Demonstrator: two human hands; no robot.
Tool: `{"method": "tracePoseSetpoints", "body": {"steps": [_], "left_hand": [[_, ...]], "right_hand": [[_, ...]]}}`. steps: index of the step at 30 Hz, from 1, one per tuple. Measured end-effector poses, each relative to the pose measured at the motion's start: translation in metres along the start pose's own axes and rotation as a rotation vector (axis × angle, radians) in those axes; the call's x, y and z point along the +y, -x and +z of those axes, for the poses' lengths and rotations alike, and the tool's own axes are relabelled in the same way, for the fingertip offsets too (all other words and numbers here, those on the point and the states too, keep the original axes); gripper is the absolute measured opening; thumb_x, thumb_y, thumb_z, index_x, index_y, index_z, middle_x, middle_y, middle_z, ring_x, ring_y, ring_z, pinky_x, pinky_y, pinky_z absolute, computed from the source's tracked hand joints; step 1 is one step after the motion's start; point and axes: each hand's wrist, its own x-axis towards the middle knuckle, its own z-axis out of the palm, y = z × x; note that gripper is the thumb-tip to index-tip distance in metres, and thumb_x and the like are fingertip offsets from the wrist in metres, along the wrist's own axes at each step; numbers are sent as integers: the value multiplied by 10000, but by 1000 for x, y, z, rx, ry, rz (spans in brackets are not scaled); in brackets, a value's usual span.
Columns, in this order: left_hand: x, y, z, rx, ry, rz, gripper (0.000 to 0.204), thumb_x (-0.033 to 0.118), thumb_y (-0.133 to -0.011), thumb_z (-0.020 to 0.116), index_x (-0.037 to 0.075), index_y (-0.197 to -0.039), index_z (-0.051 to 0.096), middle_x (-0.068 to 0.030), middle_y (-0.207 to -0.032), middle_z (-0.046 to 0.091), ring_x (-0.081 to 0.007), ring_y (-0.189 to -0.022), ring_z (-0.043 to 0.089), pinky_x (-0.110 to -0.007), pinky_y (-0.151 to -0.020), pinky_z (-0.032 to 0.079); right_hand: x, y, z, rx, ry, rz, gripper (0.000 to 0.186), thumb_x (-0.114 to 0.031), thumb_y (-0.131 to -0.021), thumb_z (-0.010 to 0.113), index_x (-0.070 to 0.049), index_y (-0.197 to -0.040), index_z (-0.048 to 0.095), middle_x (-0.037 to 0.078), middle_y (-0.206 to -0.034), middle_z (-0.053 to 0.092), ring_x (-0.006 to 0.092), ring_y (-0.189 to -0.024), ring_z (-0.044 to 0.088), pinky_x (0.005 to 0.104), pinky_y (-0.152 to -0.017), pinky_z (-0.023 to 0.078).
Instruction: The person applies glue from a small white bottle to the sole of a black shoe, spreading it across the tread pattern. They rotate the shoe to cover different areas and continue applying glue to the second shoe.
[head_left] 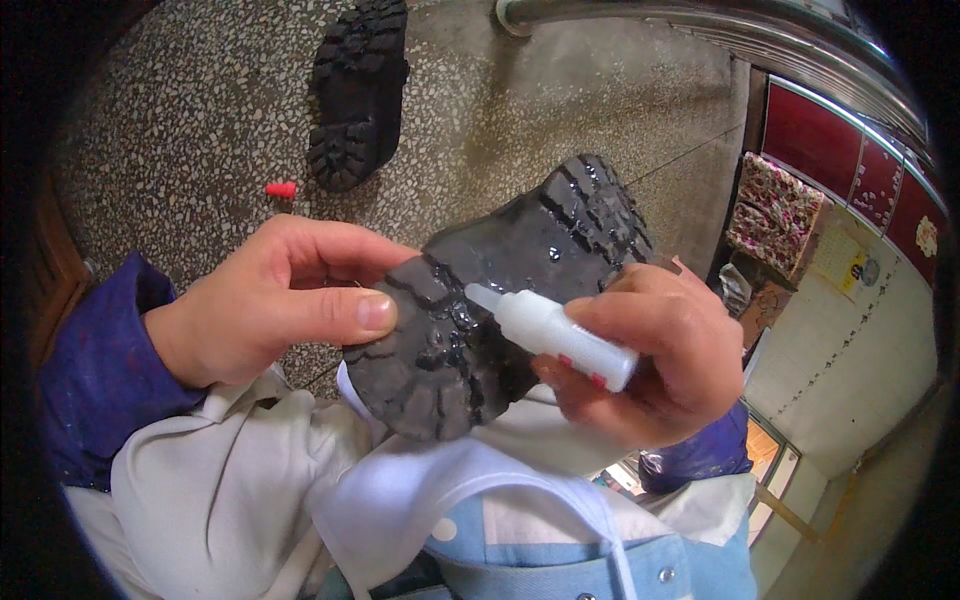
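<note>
A black treaded rubber sole (500, 240), with glossy wet streaks and drops on it, lies tilted across the middle of the view. My left hand (270, 300) is closed on its left edge, thumb on top and fingers mostly hidden behind. My right hand (670, 360) grips a white squeeze bottle (565, 340) with red markings. The bottle's narrow nozzle points left and is at the tread near my left thumb, touching or just above it; I cannot tell which. The sole's underside is hidden.
A second black sole (355, 95) lies on the speckled floor (180, 120), with a small red cap (280, 189) beside it. A metal rail (700, 25) runs along the top right. A floral cushion-like pad (775, 210) and dark red panels (810, 130) are at the right. A wooden edge (60, 280) is at far left.
</note>
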Motion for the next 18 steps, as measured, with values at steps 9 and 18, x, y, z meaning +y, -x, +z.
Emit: {"method": "tracePoseSetpoints", "body": {"steps": [9, 18], "left_hand": [[1, 2, 1, 5, -15, -2, 397, 161, -854, 649, -40, -1187, 570, -91, -1043, 655, -118, -934, 613, -245, -839, 483], [1, 2, -1, -8, -16, 0, 394, 153, -860, 644, -43, -1192, 565, -100, -1047, 655, -124, -935, 616, -254, -841, 490]], "right_hand": [[-7, -4, 0, -58, 55, 3, 329, -104, -622, 782, -24, -890, 609, 65, -580, 503, 228, -442, 487, 343, -394, 349], [-13, -6, -4, -132, 145, 147, 250, -161, -604, 782, -76, -795, 646, 68, -577, 491, 230, -483, 497, 358, -444, 380]]}}
